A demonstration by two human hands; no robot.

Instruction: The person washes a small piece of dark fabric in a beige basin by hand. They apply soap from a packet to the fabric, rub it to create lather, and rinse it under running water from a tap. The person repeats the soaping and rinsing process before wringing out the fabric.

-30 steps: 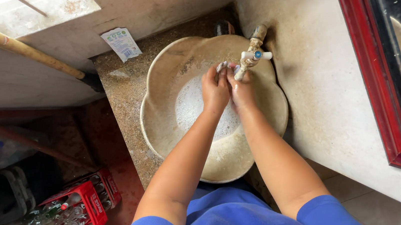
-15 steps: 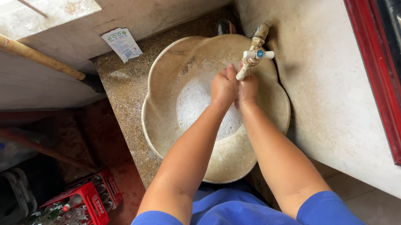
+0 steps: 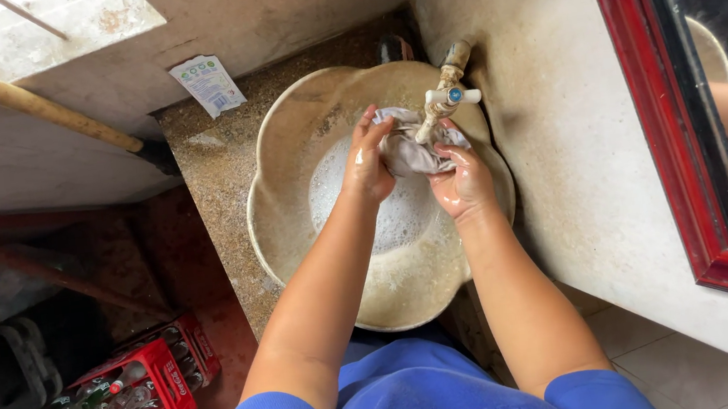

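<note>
Basin (image 3: pixel 292 213) on speckled stone counter (image 3: pixel 216 185)

a small cloth (image 3: pixel 408 149), pale grey-white and wet, is bunched into a crumpled wad with folds and creases across its surface. it sits between the fingers of both hands: the left hand (image 3: pixel 368 160) closes on its left side, fingertips curled over the upper left edge, and the right hand (image 3: pixel 464 182) grips its right and lower side, fingers wrapped under it with the thumb on top. the upper part of the wad stands up past the left fingertips, and one corner spreads out to the right above the right fingers. both hands are wet and shiny, with a little foam on the skin. the cloth is held up off the suds, not lying flat.
</note>
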